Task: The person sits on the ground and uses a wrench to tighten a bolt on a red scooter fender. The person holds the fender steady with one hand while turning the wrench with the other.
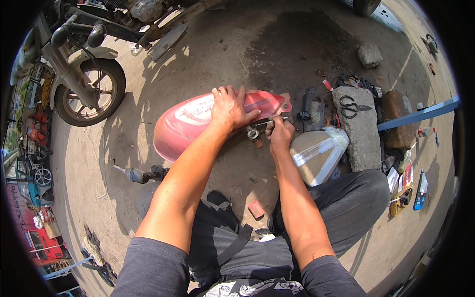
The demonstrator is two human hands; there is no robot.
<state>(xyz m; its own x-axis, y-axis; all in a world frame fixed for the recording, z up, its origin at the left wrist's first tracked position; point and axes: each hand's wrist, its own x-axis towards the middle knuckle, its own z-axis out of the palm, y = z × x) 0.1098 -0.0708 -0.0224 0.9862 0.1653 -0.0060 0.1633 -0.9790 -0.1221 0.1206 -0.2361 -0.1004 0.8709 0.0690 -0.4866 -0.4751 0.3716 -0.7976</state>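
A red motorcycle fuel tank (pixel 180 129) with a pale decal lies on the ground in front of me. Across its narrowing end my left hand (pixel 228 110) is spread, fingers over the far side and thumb toward the near edge, holding it. My right hand (pixel 280 132) is closed round a thin metal tool (pixel 262 122) that points left along the tank's near edge. Just below the tool is a small metal fitting with a brownish end (pixel 256 141); whether the tool touches it I cannot tell. Part of the tank is hidden by my left forearm.
At right, black scissors (pixel 350 107) lie on a stone slab (pixel 357 128), beside a taped rounded piece (pixel 319 154). A power tool (pixel 138 174) lies left; a red block (pixel 256 209) is between my legs. A motorcycle wheel (pixel 89 93) stands upper left; a blue bar (pixel 420 115) crosses at right.
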